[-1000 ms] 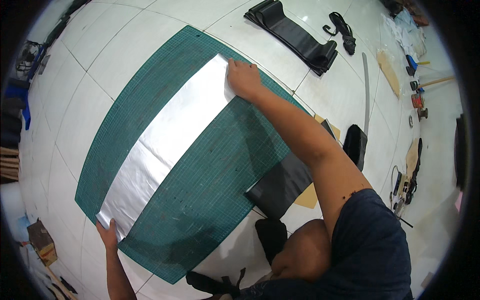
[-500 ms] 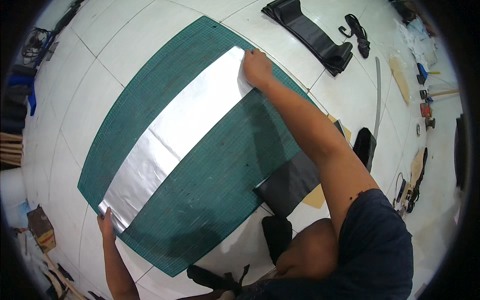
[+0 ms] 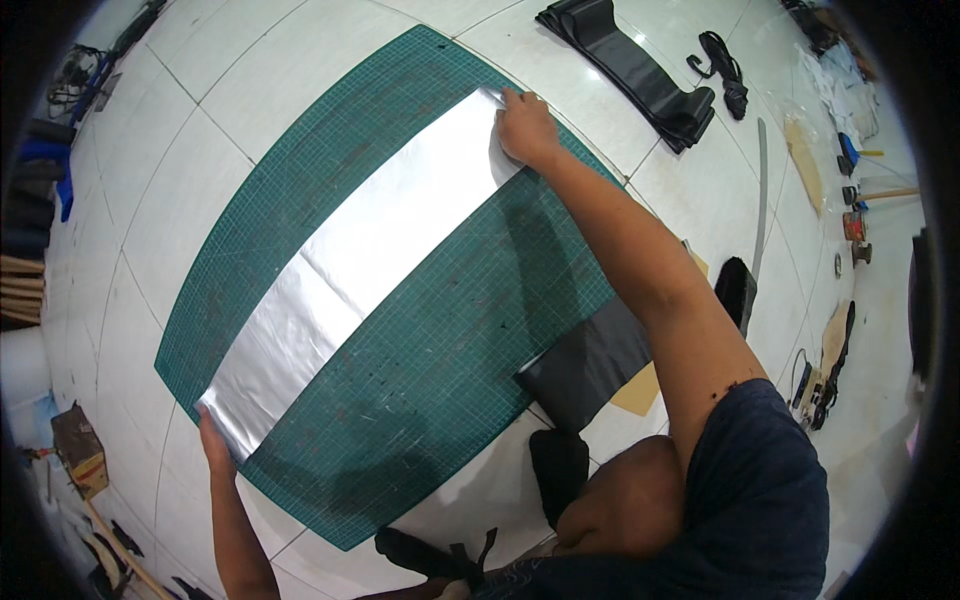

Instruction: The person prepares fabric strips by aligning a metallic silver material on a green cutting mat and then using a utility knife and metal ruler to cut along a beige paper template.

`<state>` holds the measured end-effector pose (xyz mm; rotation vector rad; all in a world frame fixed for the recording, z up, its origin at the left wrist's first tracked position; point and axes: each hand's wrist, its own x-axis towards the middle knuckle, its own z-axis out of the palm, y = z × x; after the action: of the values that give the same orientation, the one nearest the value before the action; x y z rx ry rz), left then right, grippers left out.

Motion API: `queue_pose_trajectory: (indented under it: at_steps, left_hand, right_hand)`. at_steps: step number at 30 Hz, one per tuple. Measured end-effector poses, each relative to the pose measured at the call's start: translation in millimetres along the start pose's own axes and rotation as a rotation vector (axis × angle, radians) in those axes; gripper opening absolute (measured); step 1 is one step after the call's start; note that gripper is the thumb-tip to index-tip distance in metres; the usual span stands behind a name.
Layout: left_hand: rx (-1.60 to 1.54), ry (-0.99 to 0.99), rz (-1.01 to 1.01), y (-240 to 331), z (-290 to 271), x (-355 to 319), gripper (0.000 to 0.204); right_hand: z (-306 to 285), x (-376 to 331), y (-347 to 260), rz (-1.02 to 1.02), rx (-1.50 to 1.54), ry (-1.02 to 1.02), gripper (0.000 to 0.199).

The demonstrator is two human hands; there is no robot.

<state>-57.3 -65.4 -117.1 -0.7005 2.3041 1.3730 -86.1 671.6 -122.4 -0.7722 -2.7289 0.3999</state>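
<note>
A long shiny silver sheet (image 3: 355, 265) lies slantwise across a green cutting mat (image 3: 420, 370), with a crease across its middle. My right hand (image 3: 527, 128) is closed on the sheet's far right end, where the edge curls up a little. At the near left end, my left hand (image 3: 214, 440) holds the sheet's short edge at the mat's border; some of its fingers are hidden. A folded black sheet (image 3: 585, 365) overlaps the mat's right side, partly behind my right forearm.
Folded black material (image 3: 640, 75) and a black coiled strap (image 3: 722, 75) lie on the tiled floor at the far right. A grey strip (image 3: 763, 190) runs near several tools. My knee (image 3: 625, 495) is close to the mat's near edge. A brown box (image 3: 80, 450) stands left.
My right hand has shifted slightly right and outward with the sheet's far end. At the left end, my thumb no longer shows over the sheet as it did.
</note>
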Motion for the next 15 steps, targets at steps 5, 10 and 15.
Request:
queue_pose_trajectory:
  at_steps: [5,10,15]
  left_hand:
    - [0.307,0.123,0.054,22,16,-17,0.084]
    - [0.100,0.111,-0.008,20,17,-15,0.083]
    - [-0.059,0.069,-0.008,15,14,-14,0.073]
  right_hand:
    - [-2,5,-1,0.001,-0.038,-0.070,0.033]
    - [-7,16,-3,0.063,0.001,-0.171,0.040]
    - [-9,19,-12,0.155,0.054,-0.326,0.048]
